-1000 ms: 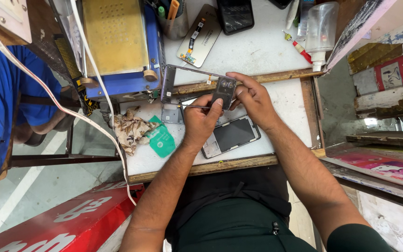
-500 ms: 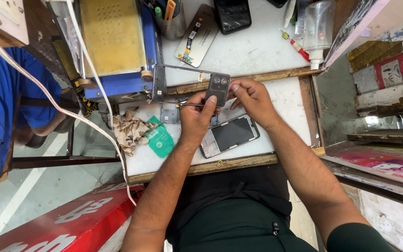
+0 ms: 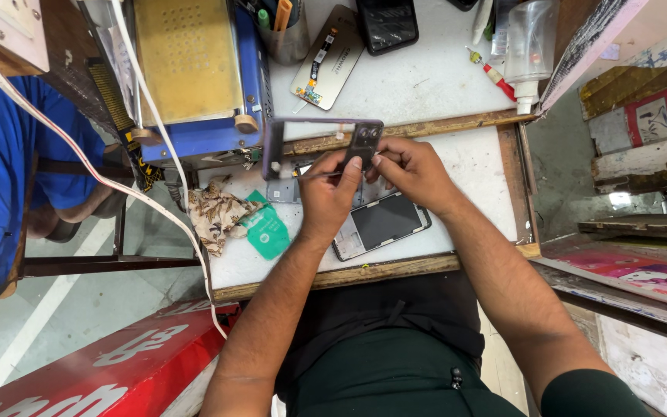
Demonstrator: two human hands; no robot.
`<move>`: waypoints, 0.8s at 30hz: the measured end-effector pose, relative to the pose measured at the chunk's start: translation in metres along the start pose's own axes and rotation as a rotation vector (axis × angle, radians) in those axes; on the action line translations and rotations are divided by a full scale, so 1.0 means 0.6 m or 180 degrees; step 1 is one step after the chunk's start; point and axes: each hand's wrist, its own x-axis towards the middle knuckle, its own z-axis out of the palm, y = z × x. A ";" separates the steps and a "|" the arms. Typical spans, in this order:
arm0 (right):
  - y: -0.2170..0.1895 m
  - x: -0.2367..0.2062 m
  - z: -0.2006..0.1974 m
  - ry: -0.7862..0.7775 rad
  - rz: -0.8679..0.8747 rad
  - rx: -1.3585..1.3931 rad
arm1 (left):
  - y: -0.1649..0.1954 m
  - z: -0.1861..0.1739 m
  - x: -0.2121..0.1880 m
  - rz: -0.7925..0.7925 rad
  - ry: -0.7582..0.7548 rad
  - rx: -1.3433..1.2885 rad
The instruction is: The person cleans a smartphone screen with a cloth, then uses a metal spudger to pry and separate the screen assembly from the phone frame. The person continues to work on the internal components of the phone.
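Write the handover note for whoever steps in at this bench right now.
Left hand: grips the phone frame at its camera end, raised above the table.
Right hand: fingertips on the same end of the frame.
Phone: flat on the table under both hands, screen side up, frame already off it.
Green card and crumpled cloth lie to the left.
Left: frame and phone are still apart.

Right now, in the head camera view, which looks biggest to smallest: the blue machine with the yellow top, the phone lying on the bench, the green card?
1. Blue machine, clearly largest.
2. Phone.
3. Green card, smallest, though partly tucked under paper.
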 end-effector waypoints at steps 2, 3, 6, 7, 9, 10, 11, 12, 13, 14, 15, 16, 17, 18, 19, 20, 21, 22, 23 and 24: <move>0.003 -0.001 0.001 0.0177 -0.0171 -0.0372 | 0.007 0.000 -0.003 0.0503 0.0027 0.0630; 0.006 0.000 0.003 0.0250 -0.0288 -0.0459 | 0.010 -0.001 -0.005 0.0732 -0.0006 0.0797; 0.012 0.001 0.004 0.0436 -0.0295 -0.0805 | 0.004 -0.001 -0.007 0.0672 -0.0017 0.0764; 0.013 0.002 0.003 0.0484 -0.0248 -0.0932 | -0.002 -0.001 -0.007 0.0532 0.0002 0.0672; 0.012 0.000 -0.010 0.0637 -0.0114 -0.0197 | -0.015 -0.007 -0.006 -0.0185 -0.0473 0.0079; 0.012 -0.001 -0.017 0.0715 -0.0043 0.0168 | -0.022 -0.009 -0.007 -0.0539 -0.0716 -0.0223; 0.012 0.001 -0.023 0.0533 -0.0050 0.0310 | -0.028 -0.010 -0.007 -0.0631 -0.0800 -0.0391; 0.011 0.002 -0.032 0.0349 -0.0053 0.0453 | -0.033 -0.011 -0.007 -0.0730 -0.0882 -0.0561; 0.011 0.002 -0.036 0.0167 -0.0052 0.0596 | -0.035 -0.011 -0.008 -0.0833 -0.0964 -0.0732; 0.011 0.002 -0.037 0.0098 0.0008 0.0679 | -0.036 -0.011 -0.007 -0.0737 -0.0789 -0.0805; 0.011 0.004 -0.036 0.0034 0.0059 0.0761 | -0.035 -0.011 -0.004 -0.0631 -0.0621 -0.0876; 0.010 0.005 -0.034 -0.0023 0.0111 0.0841 | -0.032 -0.010 -0.001 -0.0525 -0.0459 -0.0949; 0.010 0.005 -0.029 -0.0061 0.0109 0.0980 | -0.027 -0.008 0.001 -0.0546 -0.0415 -0.1110; 0.010 0.005 -0.022 -0.0101 0.0107 0.1116 | -0.021 -0.008 0.003 -0.0567 -0.0368 -0.1274; 0.010 0.004 -0.016 -0.0152 0.0104 0.1253 | -0.015 -0.008 0.004 -0.0586 -0.0312 -0.1434; 0.009 0.003 -0.012 -0.0159 0.0082 0.1304 | -0.009 -0.005 0.004 -0.0481 -0.0289 -0.1122; 0.008 0.002 -0.007 -0.0179 0.0061 0.1356 | -0.004 -0.002 0.003 -0.0375 -0.0253 -0.0807; 0.008 0.002 -0.003 -0.0202 0.0048 0.1408 | 0.001 -0.002 0.002 -0.0279 -0.0212 -0.0492; 0.007 0.001 -0.001 -0.0103 0.0009 0.1117 | 0.003 -0.002 0.001 -0.0256 -0.0243 -0.0442; 0.006 -0.001 -0.002 0.0001 -0.0033 0.0823 | 0.005 -0.003 0.001 -0.0229 -0.0278 -0.0395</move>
